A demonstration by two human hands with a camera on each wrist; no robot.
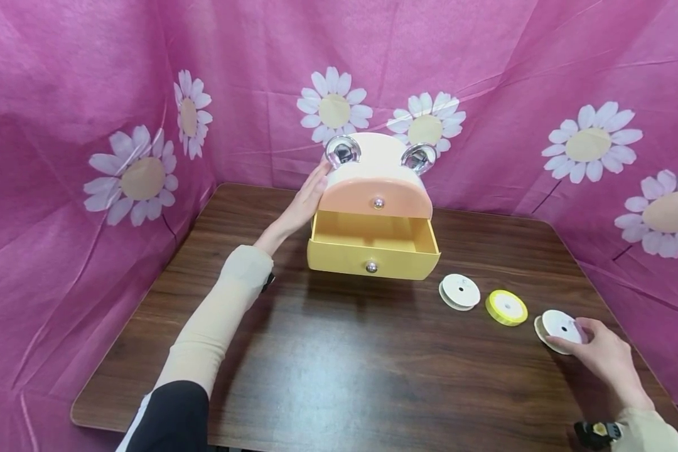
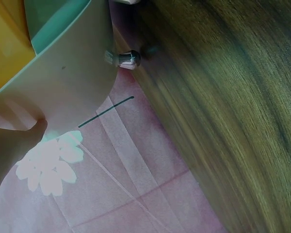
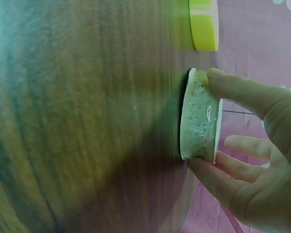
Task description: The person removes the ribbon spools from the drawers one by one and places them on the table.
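My left hand [image 1: 305, 201] lies along the left side of a small frog-like drawer box [image 1: 373, 154], its fingers fairly straight against the white wall. The box's yellow lower drawer [image 1: 339, 256] is pulled out, with nothing seen inside; the peach upper drawer [image 1: 350, 196] is closed. At the right, my right hand [image 1: 607, 358] pinches a white ribbon spool [image 1: 555, 323] between thumb and fingers. In the right wrist view, glittery pale ribbon [image 3: 201, 116] shows between the spool's rims, and the spool sits flat at the tabletop.
A yellow ribbon roll [image 1: 507, 307] and another white spool [image 1: 460, 291] lie in a row left of the gripped spool. All stand on a brown wooden table [image 1: 328, 364]. A pink flowered cloth [image 1: 248, 81] hangs behind and at both sides.
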